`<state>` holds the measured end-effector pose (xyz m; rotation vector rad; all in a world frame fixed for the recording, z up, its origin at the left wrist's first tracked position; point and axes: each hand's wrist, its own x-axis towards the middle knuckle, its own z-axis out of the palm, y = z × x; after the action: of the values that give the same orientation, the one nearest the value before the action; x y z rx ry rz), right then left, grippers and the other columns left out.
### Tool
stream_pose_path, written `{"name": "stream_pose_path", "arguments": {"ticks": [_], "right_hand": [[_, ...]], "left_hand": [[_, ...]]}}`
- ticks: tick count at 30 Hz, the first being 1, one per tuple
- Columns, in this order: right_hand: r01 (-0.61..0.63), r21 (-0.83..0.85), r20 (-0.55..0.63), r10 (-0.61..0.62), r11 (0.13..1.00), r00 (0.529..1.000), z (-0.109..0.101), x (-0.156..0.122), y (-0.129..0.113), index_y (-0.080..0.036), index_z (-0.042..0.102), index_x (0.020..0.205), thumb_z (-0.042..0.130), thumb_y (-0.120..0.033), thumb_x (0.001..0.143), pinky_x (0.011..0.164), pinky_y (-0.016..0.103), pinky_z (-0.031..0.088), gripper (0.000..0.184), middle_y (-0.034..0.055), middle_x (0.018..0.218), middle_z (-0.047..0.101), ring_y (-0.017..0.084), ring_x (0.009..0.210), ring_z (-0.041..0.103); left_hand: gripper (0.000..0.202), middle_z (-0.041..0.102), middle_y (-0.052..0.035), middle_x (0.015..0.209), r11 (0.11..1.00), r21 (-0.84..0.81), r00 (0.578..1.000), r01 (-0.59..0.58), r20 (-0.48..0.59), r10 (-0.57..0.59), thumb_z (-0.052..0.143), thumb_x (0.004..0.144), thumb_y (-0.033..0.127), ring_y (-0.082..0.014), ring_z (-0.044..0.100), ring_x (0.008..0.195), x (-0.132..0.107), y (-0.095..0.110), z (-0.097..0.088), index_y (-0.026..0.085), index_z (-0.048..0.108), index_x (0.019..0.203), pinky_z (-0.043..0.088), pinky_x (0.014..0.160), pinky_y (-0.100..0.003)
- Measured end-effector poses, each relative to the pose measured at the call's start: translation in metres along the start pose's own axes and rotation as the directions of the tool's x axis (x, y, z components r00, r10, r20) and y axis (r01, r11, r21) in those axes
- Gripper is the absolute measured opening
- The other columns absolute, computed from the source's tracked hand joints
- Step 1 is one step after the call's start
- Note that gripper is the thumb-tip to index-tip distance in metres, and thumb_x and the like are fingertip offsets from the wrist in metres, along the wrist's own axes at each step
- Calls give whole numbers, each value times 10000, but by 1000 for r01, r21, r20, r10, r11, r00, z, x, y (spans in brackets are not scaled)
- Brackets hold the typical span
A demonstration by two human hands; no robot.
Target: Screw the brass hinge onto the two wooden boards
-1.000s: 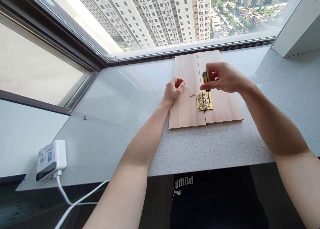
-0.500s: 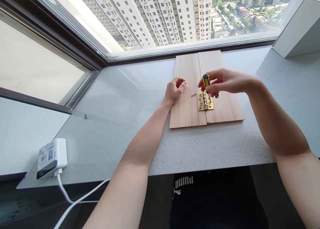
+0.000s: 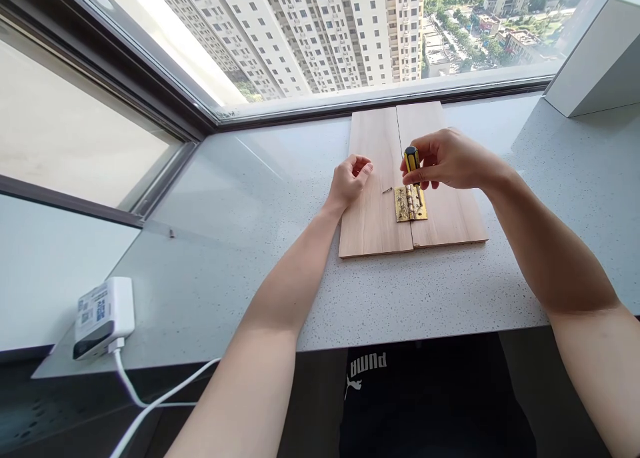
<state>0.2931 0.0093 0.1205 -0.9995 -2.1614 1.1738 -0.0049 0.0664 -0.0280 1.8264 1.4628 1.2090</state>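
Note:
My right hand point(image 3: 443, 159) pinches the handle of a yellow-and-black screwdriver point(image 3: 411, 158), which stands upright on a brass hinge point(image 3: 403, 205). Its tip is hidden behind my fingers and the shaft. The hinge lies across the seam between two pale wooden boards point(image 3: 373, 225) point(image 3: 450, 225). My left hand point(image 3: 350, 181) rests curled on the left board, and anything inside its fingers is hidden. A small screw point(image 3: 387, 190) lies on that board between my left hand and the hinge.
The boards lie on a speckled grey stone countertop point(image 3: 250, 291) beneath a large window point(image 3: 300, 38). A white box point(image 3: 595, 58) stands at the far right. At the near left sits a white device point(image 3: 104, 318) with a white cable.
My right hand has shifted its grip on the handle, its fingers closing around it. The screwdriver remains upright on the hinge. My left hand and the boards have barely moved.

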Motion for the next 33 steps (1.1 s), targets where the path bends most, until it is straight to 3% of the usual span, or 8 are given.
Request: {"name": "stream_pose_path", "arguments": {"ticks": [3, 10, 19, 23, 25, 28, 30, 33], "right_hand": [[-29, 40, -7, 29, 999, 1000, -5, -2, 1, -232, 810, 896, 1086, -510, 857, 677, 362, 654, 394, 30, 854, 829, 185, 748, 763], [-12, 153, 180, -16, 988, 984, -26, -4, 15, -256, 903, 1129, 1022, -549, 911, 839, 369, 711, 385, 26, 1102, 907, 217, 964, 859], [-7, 52, 25, 6, 999, 1000, -13, 6, 20, -252, 749, 881, 1079, -661, 799, 670, 387, 596, 532, 31, 890, 817, 192, 765, 709], [-2, -213, -243, -51, 977, 969, -4, 7, 18, -276, 430, 736, 1059, -482, 875, 617, 369, 383, 677, -45, 686, 517, 143, 674, 454], [-19, -302, -277, -69, 953, 959, -3, 7, 18, -279, 351, 739, 1008, -395, 923, 631, 367, 336, 692, -65, 658, 418, 134, 665, 383], [-37, -358, -235, -51, 933, 971, -6, 6, 17, -281, 389, 763, 993, -408, 931, 649, 375, 354, 640, -54, 671, 469, 146, 676, 407], [-27, -386, -219, -63, 922, 974, -8, 5, 16, -274, 517, 823, 989, -436, 940, 678, 390, 393, 513, -31, 727, 566, 168, 710, 468], [39, -350, -184, -109, 936, 977, -4, 4, 16, -273, 686, 1082, 947, -424, 981, 749, 413, 471, 318, 5, 895, 719, 202, 785, 580]], "left_hand": [[183, 887, -124, 1166, 1000, -5, 1000, -2, 4, 2, 735, 1081, 388, -274, 827, 1055, 0, 0, 0, 217, 780, 1130, 682, 967, -421], [165, 889, -115, 1160, 1000, 4, 1000, -8, 11, 8, 729, 1091, 376, -268, 824, 1038, 0, 0, -1, 221, 777, 1126, 682, 956, -418], [152, 882, -114, 1155, 1000, 14, 1000, -2, 7, 2, 731, 1089, 365, -268, 821, 1051, -1, 1, 0, 221, 766, 1123, 690, 969, -420], [151, 877, -112, 1153, 1000, 16, 1000, 4, 12, -5, 732, 1092, 372, -270, 819, 1054, 0, 1, 0, 226, 759, 1122, 692, 970, -422], [151, 874, -110, 1151, 1000, 16, 1000, 6, 15, -6, 733, 1095, 373, -269, 818, 1050, 0, 1, -1, 227, 758, 1123, 691, 968, -422], [146, 874, -110, 1154, 1000, 19, 1000, 5, 16, -5, 734, 1097, 365, -269, 817, 1050, -1, 3, -1, 225, 763, 1127, 690, 972, -426], [143, 875, -114, 1162, 1000, 20, 1000, 2, 17, -3, 733, 1100, 358, -270, 818, 1056, -1, 4, -2, 223, 767, 1131, 690, 978, -430], [135, 876, -117, 1168, 1000, 19, 1000, -1, 15, 0, 732, 1102, 346, -271, 819, 1062, -2, 5, -2, 223, 772, 1137, 690, 980, -431]]}}
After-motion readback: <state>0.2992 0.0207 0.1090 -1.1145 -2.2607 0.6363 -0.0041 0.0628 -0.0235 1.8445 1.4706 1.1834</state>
